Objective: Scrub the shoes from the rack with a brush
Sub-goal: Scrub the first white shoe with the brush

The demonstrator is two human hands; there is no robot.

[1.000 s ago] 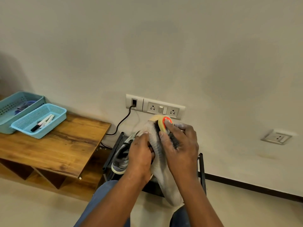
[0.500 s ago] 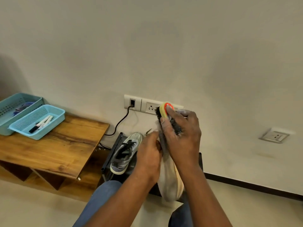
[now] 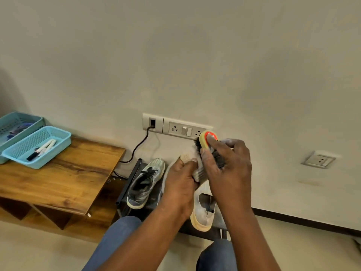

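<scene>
The pale shoe [image 3: 202,210] hung at lower centre of the frame, toe up, the left hand [image 3: 180,184] gripping it steady. The right hand [image 3: 227,169] clenched the brush [image 3: 207,142], bristles against the toe. Left of it, a grey shoe [image 3: 144,182] waited on the rack [image 3: 129,184].

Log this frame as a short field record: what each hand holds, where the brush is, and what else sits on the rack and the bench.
left hand: grips the pale shoe, toe up
right hand: holds the brush
brush contact: bristles against the shoe's toe end
rack: dark frame by the wall, grey laced shoe resting on it
bench: wooden, two blue baskets, markers in the nearer one
</scene>
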